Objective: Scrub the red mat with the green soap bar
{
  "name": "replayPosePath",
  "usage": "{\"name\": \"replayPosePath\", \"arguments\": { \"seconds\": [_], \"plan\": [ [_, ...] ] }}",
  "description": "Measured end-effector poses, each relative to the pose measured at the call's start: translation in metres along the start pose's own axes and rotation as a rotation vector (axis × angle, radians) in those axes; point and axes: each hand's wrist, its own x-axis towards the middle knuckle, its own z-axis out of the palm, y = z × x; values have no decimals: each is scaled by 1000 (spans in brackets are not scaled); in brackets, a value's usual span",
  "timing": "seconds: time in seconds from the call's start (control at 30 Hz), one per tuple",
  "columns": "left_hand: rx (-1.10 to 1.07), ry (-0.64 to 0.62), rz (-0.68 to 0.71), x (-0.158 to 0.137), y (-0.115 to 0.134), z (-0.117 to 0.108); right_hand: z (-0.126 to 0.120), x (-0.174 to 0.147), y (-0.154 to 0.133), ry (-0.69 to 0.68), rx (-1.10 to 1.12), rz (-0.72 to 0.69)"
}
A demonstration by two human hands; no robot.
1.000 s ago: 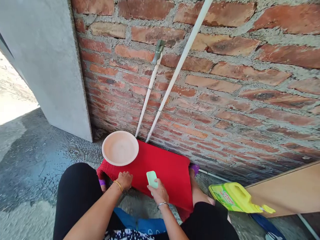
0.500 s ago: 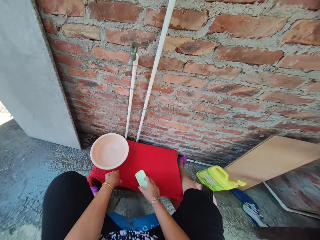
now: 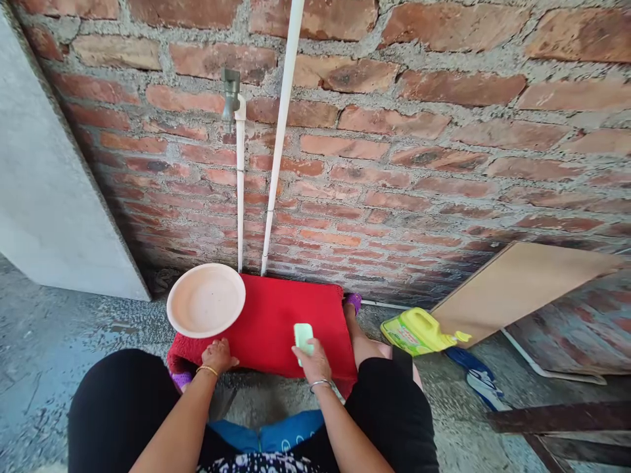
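Right hand point(image 3: 314, 363) closed around a pale green bar of soap point(image 3: 303, 335), pressing it flat onto a red mat point(image 3: 280, 322); thumb and fingers wrap the soap's near end. Left hand point(image 3: 217, 355) apart from the right, fingers curled over the mat's near edge, just below a bowl. Both wrists carry bangles.

Red mat lies on the wet concrete floor point(image 3: 59, 355) between the person's knees, its far edge up against the brick wall point(image 3: 419, 144). Shallow pink bowl point(image 3: 206, 299) sits on the mat's far left corner, overhanging the edge, upright. Purple sandals show at either side of the mat.

Two white pipes point(image 3: 276, 144) run up the wall behind the mat; the shorter one ends in a tap point(image 3: 229, 92). Yellow jug point(image 3: 417, 330) lies on its side to the right, near a wooden board point(image 3: 513, 282) leaning at the wall. Grey plastered pillar point(image 3: 44, 210) to the left.
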Motion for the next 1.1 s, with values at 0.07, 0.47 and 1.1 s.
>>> {"name": "replayPosePath", "arguments": {
  "seconds": [0.07, 0.47, 1.1],
  "plan": [
    [-17, 4, -2, -1, -2, 0, 17, -14, -15, -96, -101, -221],
    [-4, 47, -13, -4, 2, -1, -22, 27, 29, 104, 99, 376],
    [-24, 68, -4, 2, -1, 4, -28, 25, 23, 12, 61, 397]
  ]
}}
